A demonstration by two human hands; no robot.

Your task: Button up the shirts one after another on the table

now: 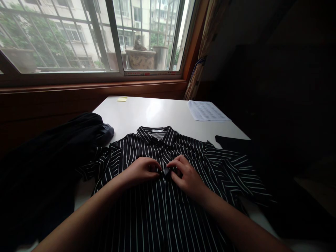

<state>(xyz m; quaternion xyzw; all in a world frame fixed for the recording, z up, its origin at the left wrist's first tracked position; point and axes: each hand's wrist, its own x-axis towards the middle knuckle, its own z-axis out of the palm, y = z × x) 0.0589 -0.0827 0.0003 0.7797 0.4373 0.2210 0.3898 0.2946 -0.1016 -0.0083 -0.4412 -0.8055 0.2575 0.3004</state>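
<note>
A black shirt with white stripes (147,213) lies face up on the white table, its collar (169,135) toward the window and its short sleeves spread to both sides. At the front opening, below the collar, my left hand (143,169) pinches the left edge of the placket between thumb and fingers. Just across from it, my right hand (185,175) pinches the other edge. Between the fingertips the fabric is lifted a little and a greyish inner side shows. Any button there is too small to make out.
Dark clothing (63,150) is heaped at the table's left side. On the white table (157,108), a yellow sticky note (122,99) and printed sheets (208,111) lie near the far edge. A dark cloth (231,142) is at the right edge. Behind stands a barred window (120,38).
</note>
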